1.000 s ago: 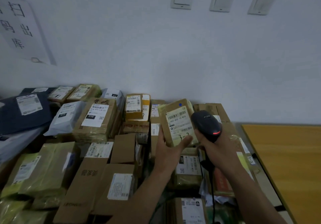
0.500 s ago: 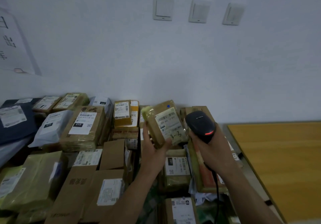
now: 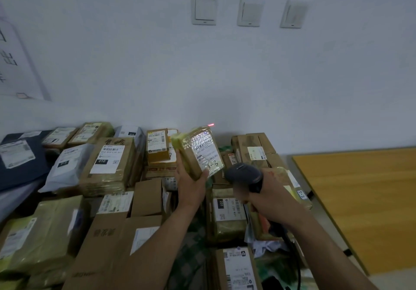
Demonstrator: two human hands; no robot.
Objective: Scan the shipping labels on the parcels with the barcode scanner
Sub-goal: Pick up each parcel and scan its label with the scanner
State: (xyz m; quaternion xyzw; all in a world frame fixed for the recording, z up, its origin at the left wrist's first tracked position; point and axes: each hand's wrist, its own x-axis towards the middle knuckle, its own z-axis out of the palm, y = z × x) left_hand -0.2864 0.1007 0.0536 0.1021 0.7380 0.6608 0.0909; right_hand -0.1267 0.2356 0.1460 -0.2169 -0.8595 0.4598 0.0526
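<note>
Aiming matters most now: the left hand (image 3: pixel 191 186) holds a small parcel (image 3: pixel 193 157) up above the pile, fingers curled round its lower edge and the thumb pinching near the label (image 3: pixel 206 152). The right hand (image 3: pixel 267 197) is clenched round the handle of the scanner (image 3: pixel 244 176), just beside the parcel and a little below it. A red spot (image 3: pixel 211 124) shows on the wall (image 3: pixel 225 76) just above the parcel's top edge, so the beam seems to overshoot. I would dip the scanner's nose slightly.

The parcel is a flat block wrapped in glossy yellowish tape, and white glare washes over the upper label. Tilting the face a little should cut that shine. The scanner is matt black and rounded, with a cable (image 3: pixel 295 258) trailing down. Cardboard boxes (image 3: pixel 108 163) and soft plastic mailers lie around, beside a wooden bench (image 3: pixel 360 199).
</note>
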